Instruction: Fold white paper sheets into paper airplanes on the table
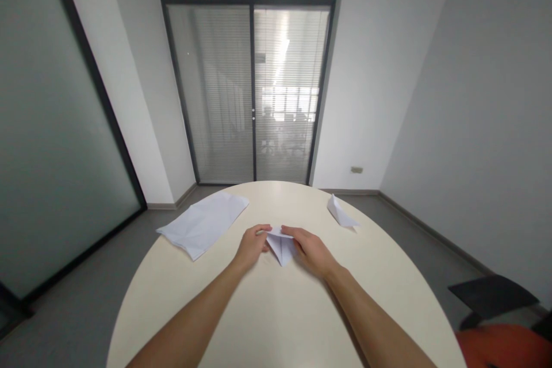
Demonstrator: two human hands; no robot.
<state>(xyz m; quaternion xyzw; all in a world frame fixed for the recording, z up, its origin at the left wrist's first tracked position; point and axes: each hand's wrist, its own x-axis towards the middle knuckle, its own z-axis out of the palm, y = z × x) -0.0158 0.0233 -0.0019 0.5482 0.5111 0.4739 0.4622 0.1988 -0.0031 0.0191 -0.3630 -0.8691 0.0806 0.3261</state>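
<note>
A small piece of folded white paper (282, 248) is held between my two hands, just above or on the table. Its lower part tapers to a point toward me, and a crease runs down its middle. My left hand (252, 246) grips the paper's left edge, thumb and fingers closed round it. On the other side, my right hand (311, 248) has its fingers closed over the right top edge. The palm sides and some fingertips are hidden.
Flat white paper sheets (204, 223) lie at the table's left. A folded paper piece (340, 214) stands at the far right of the round cream table (267, 322). An orange-and-black chair (502, 339) is at the lower right. Beyond stands a glass partition with blinds (211, 98).
</note>
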